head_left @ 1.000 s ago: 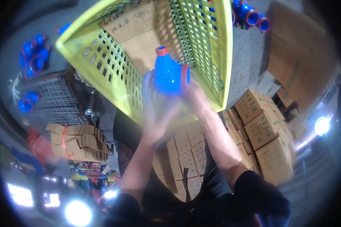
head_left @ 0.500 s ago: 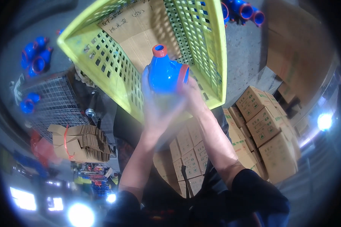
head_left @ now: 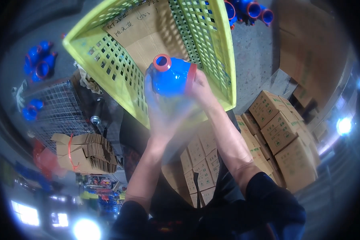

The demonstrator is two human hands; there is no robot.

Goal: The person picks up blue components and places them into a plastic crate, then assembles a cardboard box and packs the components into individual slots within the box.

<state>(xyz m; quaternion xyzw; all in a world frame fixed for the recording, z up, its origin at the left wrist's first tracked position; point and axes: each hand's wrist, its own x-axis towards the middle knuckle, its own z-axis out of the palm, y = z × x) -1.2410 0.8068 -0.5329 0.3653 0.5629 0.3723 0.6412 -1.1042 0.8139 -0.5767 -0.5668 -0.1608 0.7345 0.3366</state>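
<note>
Blue fitting (head_left: 173, 82), clamped between left hand (head_left: 158, 110) at nine o'clock and right hand (head_left: 201, 88) at three, seems mid-handling by the yellow crate (head_left: 95, 70); any turn would need both grips.

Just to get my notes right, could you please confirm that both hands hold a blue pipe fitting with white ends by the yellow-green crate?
Not quite: the head view shows red ends, not white ones; the left hand and right hand do hold the blue pipe fitting by the yellow-green crate.
</note>
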